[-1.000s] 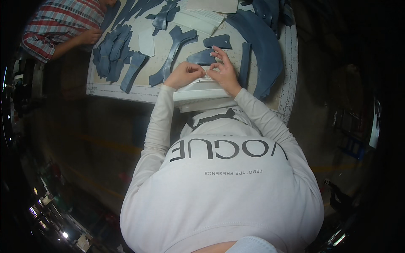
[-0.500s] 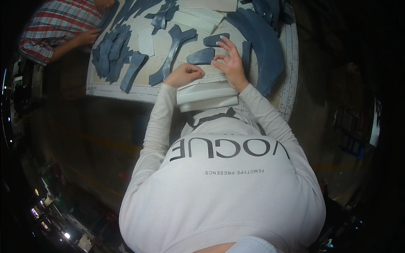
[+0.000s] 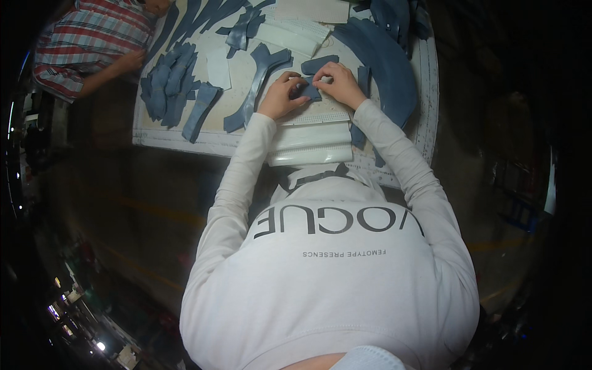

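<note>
My left hand [image 3: 281, 94] and my right hand [image 3: 336, 84] meet over a small blue denim piece [image 3: 311, 92] on the table, both pinching it between the fingers. Just in front of the hands lies a stack of white fabric strips [image 3: 311, 139]. A short blue denim cut piece [image 3: 319, 63] lies just beyond the hands. My white sleeves reach up from the lower edge.
The cutting table [image 3: 185, 143] carries several blue denim pieces: a pile at the left [image 3: 166, 80], a long forked piece [image 3: 259, 74], a big curved piece at the right [image 3: 385, 58]. Another person in a plaid shirt [image 3: 86, 43] leans on the table's left end. Dark floor surrounds it.
Both hands moved up the table, off the white stack, and came together on the small denim piece. The white stack now lies uncovered.
</note>
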### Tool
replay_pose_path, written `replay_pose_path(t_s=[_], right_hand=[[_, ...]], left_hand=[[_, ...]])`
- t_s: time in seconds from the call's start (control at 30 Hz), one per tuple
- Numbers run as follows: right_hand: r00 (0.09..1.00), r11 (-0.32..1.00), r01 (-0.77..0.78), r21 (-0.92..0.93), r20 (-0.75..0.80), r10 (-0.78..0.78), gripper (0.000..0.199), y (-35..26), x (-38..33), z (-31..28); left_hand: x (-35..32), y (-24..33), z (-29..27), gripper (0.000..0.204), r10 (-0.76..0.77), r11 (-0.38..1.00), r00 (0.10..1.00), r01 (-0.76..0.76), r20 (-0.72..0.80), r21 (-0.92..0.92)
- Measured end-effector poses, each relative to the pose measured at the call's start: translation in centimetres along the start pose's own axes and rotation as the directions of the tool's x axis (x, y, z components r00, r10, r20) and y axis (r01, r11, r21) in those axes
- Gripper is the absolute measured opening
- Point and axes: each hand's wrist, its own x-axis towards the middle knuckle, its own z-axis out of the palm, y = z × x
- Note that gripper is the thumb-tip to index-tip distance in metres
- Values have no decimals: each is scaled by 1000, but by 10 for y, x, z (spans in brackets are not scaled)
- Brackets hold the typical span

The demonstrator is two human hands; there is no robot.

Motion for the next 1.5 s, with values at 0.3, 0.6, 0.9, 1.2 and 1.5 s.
replay_pose_path(t_s=[0.3,0.6,0.9,1.2,1.5], right_hand=[[972,960,190,-204,-96,-213,8,3,-14,27],[946,982,83,-169,-297,-131,6,5,-8,28],[964,998,24,-49,-263,-36,10,17,-20,37],[924,955,182,-233,-292,-247,13,14,-25,46],[966,980,-35,198,-246,85,42,15,-20,34]], left_hand=[[-5,-11,4,43,33,997,999,-33,0,69],[-1,-21,-4,37,109,990,993,-113,46,88],[-2,-8,-10,35,80,993,992,-87,96,77],[-3,2,0,35,52,992,999,-53,11,114],[-4,-7,0,29,13,999,1000,-13,-10,42]])
